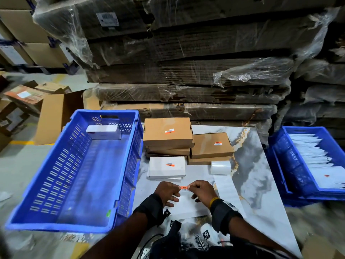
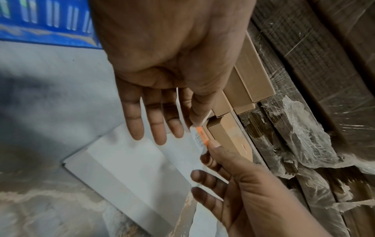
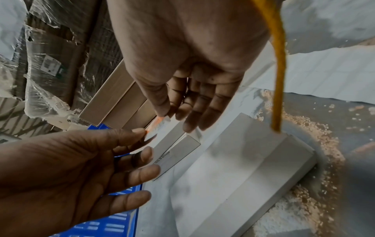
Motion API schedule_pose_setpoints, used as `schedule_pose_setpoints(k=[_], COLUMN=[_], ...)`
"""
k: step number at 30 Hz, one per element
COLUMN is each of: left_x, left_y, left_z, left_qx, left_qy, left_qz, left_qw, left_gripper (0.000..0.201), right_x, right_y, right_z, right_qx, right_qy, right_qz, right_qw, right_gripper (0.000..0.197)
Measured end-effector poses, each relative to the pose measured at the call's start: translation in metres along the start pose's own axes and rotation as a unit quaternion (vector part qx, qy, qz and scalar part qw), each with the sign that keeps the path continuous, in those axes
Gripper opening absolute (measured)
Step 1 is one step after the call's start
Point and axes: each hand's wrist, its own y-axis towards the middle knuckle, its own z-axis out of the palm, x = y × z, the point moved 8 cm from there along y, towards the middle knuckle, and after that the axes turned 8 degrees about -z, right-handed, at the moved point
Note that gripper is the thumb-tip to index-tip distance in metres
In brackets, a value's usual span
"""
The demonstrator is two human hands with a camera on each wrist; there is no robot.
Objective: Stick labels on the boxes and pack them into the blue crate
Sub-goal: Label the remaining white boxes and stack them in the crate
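Both hands hold a small orange-and-white barcode label [image 1: 183, 188] stretched between them. My left hand [image 1: 168, 191] pinches its left end, my right hand [image 1: 202, 190] its right end; the other fingers are spread. The label [image 2: 199, 136] [image 3: 157, 126] hovers above a white box [image 1: 186, 206] lying on the marbled table [image 1: 250, 165]. Beyond it lie two stacked white boxes [image 1: 167, 167] and brown boxes [image 1: 168, 130] [image 1: 211, 144], each top one bearing an orange label. The blue crate [image 1: 74, 227] to the left holds one white box [image 1: 103, 131].
A roll of white labels [image 1: 220, 167] stands by the brown boxes, its strip running toward my right hand. A second blue crate [image 1: 278, 165] with white packets sits at the right. Shrink-wrapped flat cardboard [image 1: 186, 62] is stacked high behind the table. Loose cartons [image 1: 54, 116] lie at the left.
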Motion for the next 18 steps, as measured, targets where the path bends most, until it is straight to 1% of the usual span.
schedule_pose_setpoints(k=[7,10,13,15,16,17,18], left_x=[0.005,0.012,0.022,0.029,0.031,0.031,0.03], left_y=[0.004,0.006,0.009,0.015,0.018,0.021,0.023], left_z=[-0.001,-0.002,-0.003,-0.008,-0.013,-0.017,-0.018], left_qx=[-0.005,-0.012,-0.019,-0.042,-0.071,-0.101,-0.123], left_qy=[-0.002,0.01,0.027,0.046,0.073,0.123,0.191], left_qz=[-0.028,-0.051,-0.076,-0.072,-0.054,-0.03,-0.01], left_qw=[1.0,0.999,0.997,0.995,0.993,0.987,0.974], left_gripper=[0.013,0.011,0.005,0.002,0.007,0.018,0.03], right_x=[-0.005,-0.012,-0.023,-0.029,-0.033,-0.036,-0.039], right_y=[0.006,0.009,0.011,0.012,0.012,0.012,0.011], right_z=[0.0,-0.009,-0.02,-0.024,-0.026,-0.028,-0.029], right_qx=[0.006,-0.016,-0.037,-0.034,-0.031,-0.029,-0.025], right_qy=[-0.031,-0.057,-0.07,-0.091,-0.103,-0.113,-0.125], right_qz=[0.015,0.034,0.063,0.075,0.08,0.086,0.092], right_qw=[0.999,0.998,0.995,0.992,0.991,0.989,0.988], right_gripper=[0.014,0.017,0.021,0.024,0.024,0.024,0.024])
